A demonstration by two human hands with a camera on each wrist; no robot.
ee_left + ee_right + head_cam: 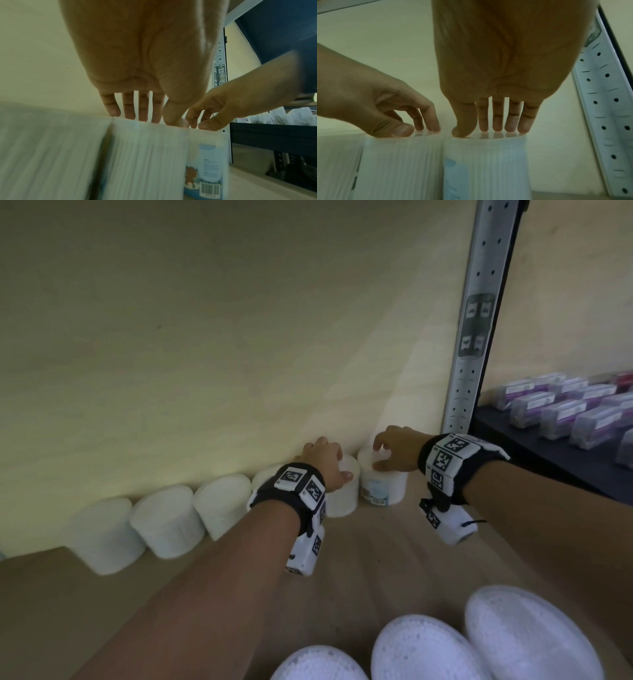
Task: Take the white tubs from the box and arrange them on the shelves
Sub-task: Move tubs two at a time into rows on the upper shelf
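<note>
— What carries everything here?

— A pale wooden shelf board (376, 546) with a cream back panel (222, 337). At the shelf's right edge stands a grey perforated metal upright (479, 302); beyond it you see a dark shelf of purple wrapped packets (565, 412).

— Where are your tubs?

— A row of white ribbed plastic tubs (164, 522) runs along the shelf's back edge, against the panel, towards the back right corner. Three more white textured tub lids (421, 648) sit at the front edge, nearest you.

— And the two at the corner?

— The last tub with the pale blue printed label and barcode (380, 487) stands in the back right corner, touching its plain white neighbour (342, 494).

— Your hands?

— Your right hand (397, 450) rests its fingertips (510, 127) on the labelled tub's lid, fingers extended and spread, not clasping. Your left hand (325, 463) rests on the neighbour's lid, fingers loosely bent, thumb (402, 129) at the rim, tips touching the top; no real grasp.
</note>
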